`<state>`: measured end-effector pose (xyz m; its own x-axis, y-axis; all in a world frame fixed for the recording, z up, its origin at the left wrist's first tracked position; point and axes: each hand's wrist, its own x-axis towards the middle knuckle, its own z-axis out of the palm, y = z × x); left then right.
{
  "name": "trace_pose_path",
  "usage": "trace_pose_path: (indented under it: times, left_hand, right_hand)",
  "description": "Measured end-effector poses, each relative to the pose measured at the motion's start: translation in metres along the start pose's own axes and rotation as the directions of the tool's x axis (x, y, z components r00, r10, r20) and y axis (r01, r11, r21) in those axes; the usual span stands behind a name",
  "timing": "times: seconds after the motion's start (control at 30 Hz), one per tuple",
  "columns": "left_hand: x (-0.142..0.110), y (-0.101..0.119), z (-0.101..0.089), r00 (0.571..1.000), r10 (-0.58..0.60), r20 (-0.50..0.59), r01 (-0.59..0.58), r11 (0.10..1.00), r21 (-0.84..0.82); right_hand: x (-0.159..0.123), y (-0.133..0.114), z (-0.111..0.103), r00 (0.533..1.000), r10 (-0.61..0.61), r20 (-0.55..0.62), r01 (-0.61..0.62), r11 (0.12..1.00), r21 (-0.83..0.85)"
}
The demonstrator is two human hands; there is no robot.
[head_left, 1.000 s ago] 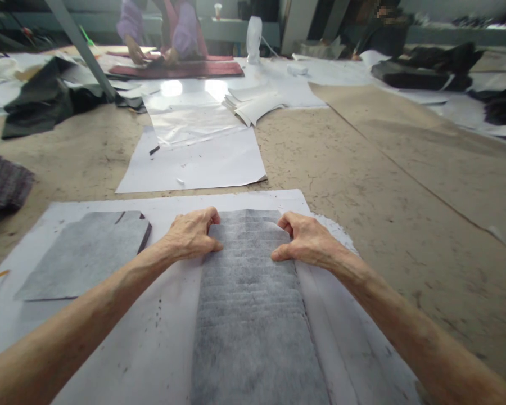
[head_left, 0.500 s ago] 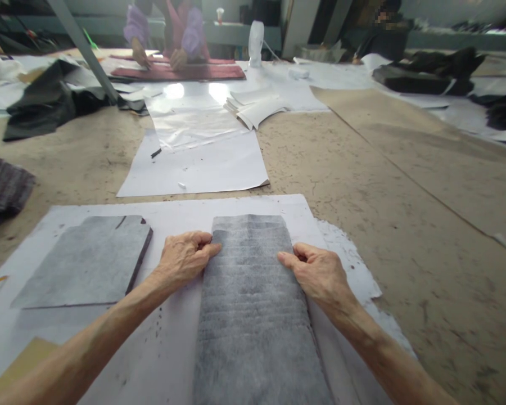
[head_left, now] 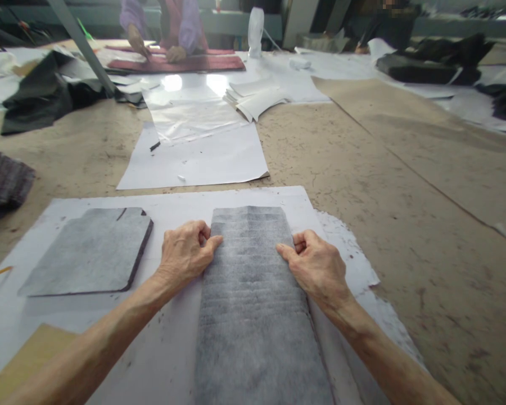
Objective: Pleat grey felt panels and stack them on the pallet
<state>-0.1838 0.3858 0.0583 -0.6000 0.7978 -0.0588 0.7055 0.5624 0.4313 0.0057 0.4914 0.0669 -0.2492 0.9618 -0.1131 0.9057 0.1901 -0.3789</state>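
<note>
A long stack of grey felt-like pieces (head_left: 253,304), fanned in steps, lies on a white paper sheet (head_left: 168,349) in front of me. My left hand (head_left: 184,253) pinches the stack's left edge with curled fingers and thumb on top. My right hand (head_left: 316,267) pinches the right edge the same way. A second, flatter grey stack (head_left: 88,253) lies to the left on the same paper.
More white sheets (head_left: 202,157) and a pile of folded white pieces (head_left: 255,101) lie farther out on the tan table. Dark fabric (head_left: 37,101) sits at the far left. A person in purple sleeves (head_left: 181,34) works on red cloth at the far edge.
Both hands have slid back along the stack's edges from its far end toward me, then held there. The view shifted slightly.
</note>
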Motion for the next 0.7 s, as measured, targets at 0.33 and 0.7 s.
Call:
trace_pose_path:
  times: [0.33, 0.7]
  left_hand:
    - [-0.080, -0.001, 0.023, 0.812, 0.584, 0.023, -0.569, 0.781, 0.259]
    - [-0.111, -0.004, 0.015, 0.796, 0.605, 0.006, -0.570, 0.747, 0.341]
  right_hand:
    - [-0.062, 0.024, 0.003, 0.587, -0.804, -0.089, 0.774, 0.591, -0.227]
    - [-0.091, 0.041, 0.003, 0.567, -0.821, -0.057, 0.791, 0.563, -0.240]
